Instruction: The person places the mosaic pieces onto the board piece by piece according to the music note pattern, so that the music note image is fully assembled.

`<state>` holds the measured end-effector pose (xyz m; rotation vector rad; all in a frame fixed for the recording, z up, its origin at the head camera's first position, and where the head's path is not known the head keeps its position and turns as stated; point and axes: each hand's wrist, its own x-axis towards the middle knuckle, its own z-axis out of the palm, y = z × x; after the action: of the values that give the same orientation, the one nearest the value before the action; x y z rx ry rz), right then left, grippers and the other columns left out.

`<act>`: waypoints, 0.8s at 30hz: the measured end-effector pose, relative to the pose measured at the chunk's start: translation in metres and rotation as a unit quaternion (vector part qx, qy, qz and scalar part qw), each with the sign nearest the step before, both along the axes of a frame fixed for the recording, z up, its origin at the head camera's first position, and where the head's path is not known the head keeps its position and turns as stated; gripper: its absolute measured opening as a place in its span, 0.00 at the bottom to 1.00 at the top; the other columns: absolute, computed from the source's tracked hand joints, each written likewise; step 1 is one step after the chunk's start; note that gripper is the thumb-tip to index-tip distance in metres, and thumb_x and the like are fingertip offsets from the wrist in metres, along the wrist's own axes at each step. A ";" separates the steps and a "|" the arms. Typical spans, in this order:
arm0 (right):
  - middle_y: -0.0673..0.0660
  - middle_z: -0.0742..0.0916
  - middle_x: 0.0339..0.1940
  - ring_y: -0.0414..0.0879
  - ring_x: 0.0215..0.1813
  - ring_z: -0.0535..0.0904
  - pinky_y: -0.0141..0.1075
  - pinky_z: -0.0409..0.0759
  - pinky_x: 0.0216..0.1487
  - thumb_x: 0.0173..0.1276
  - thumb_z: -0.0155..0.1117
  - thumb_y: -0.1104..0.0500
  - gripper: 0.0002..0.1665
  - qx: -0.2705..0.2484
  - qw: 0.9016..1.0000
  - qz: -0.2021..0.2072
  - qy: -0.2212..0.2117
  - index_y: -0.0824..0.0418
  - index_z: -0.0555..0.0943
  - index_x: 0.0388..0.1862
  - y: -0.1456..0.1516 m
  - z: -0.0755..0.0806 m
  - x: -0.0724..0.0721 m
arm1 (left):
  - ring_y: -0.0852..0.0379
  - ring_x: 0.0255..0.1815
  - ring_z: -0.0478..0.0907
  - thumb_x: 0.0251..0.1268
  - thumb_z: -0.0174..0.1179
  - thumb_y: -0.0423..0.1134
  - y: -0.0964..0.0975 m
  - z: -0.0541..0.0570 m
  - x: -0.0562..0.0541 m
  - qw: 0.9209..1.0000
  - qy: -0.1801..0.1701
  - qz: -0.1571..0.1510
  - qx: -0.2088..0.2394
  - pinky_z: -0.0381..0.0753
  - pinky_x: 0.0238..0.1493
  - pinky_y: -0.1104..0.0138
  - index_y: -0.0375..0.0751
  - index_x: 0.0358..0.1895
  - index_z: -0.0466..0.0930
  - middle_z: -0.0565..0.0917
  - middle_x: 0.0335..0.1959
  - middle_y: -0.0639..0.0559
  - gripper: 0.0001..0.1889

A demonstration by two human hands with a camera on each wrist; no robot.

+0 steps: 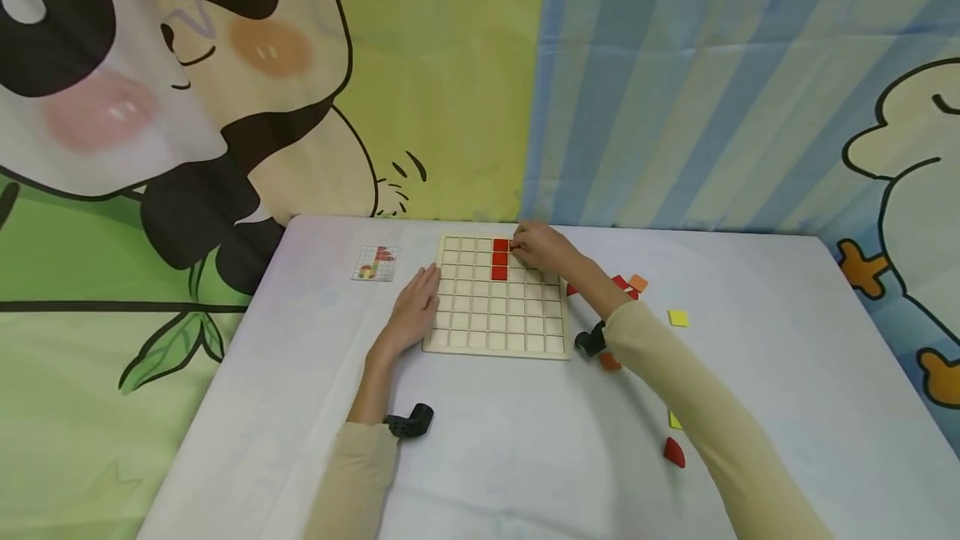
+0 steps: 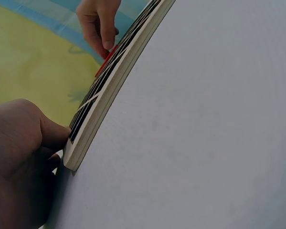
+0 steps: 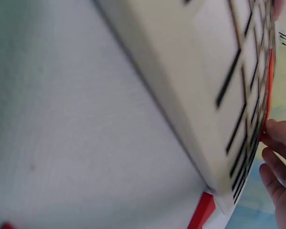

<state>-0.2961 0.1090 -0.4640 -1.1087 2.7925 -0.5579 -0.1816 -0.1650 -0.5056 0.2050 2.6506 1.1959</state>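
A pale wooden grid board point(image 1: 498, 319) lies on the table, with red square tiles point(image 1: 499, 258) in a short column of cells near its far edge. My left hand point(image 1: 414, 307) rests along the board's left edge, its thumb touching the frame point(image 2: 80, 148) in the left wrist view. At the far edge, just right of the red column, my right hand point(image 1: 546, 248) pinches a small red piece point(image 3: 262, 137). Most of that piece is hidden by my fingers, so its shape cannot be told.
Left of the board lies a pattern card point(image 1: 377, 263). Right of it are loose red and orange pieces point(image 1: 638, 282), a yellow square point(image 1: 678, 318), an orange piece point(image 1: 610, 362) and a red rounded piece point(image 1: 674, 452). A printed cloth backdrop point(image 1: 450, 90) hangs behind the table.
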 end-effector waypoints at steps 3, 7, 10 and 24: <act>0.69 0.87 0.56 0.63 0.60 0.82 0.51 0.82 0.63 0.75 0.63 0.66 0.15 0.004 1.000 0.004 0.009 0.72 0.85 0.57 0.007 0.007 0.009 | 0.46 0.88 0.35 0.84 0.38 0.37 0.000 -0.002 0.001 1.000 -0.001 -0.004 -0.001 0.34 0.86 0.47 0.35 0.84 0.47 0.45 0.87 0.45 0.30; 0.70 0.84 0.62 0.66 0.67 0.77 0.56 0.78 0.68 0.75 0.64 0.65 0.22 -0.011 1.000 -0.021 -0.006 0.71 0.80 0.65 0.026 0.023 0.037 | 0.46 0.88 0.35 0.84 0.38 0.37 0.001 -0.004 0.001 1.000 -0.003 -0.005 -0.004 0.35 0.86 0.48 0.36 0.84 0.47 0.45 0.87 0.45 0.30; 0.70 0.83 0.63 0.65 0.63 0.80 0.55 0.82 0.62 0.75 0.64 0.66 0.23 -0.045 0.998 -0.034 -0.027 0.72 0.79 0.66 0.049 0.032 0.068 | 0.46 0.88 0.35 0.84 0.38 0.38 0.000 -0.003 0.001 1.000 -0.005 -0.006 -0.005 0.34 0.86 0.48 0.36 0.84 0.46 0.45 0.87 0.46 0.30; 0.63 0.89 0.54 0.56 0.53 0.86 0.40 0.89 0.48 0.69 0.71 0.66 0.21 -0.089 0.990 -0.049 -0.095 0.71 0.83 0.59 0.119 0.022 0.160 | 0.44 0.88 0.35 0.84 0.38 0.36 -0.001 -0.001 -0.002 1.000 0.005 -0.006 -0.005 0.34 0.85 0.46 0.34 0.83 0.46 0.45 0.87 0.44 0.30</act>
<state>-0.1360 0.2279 -0.4423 -0.8948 2.6844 -0.8874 -0.1835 -0.1659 -0.5062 0.2255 2.6590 1.1793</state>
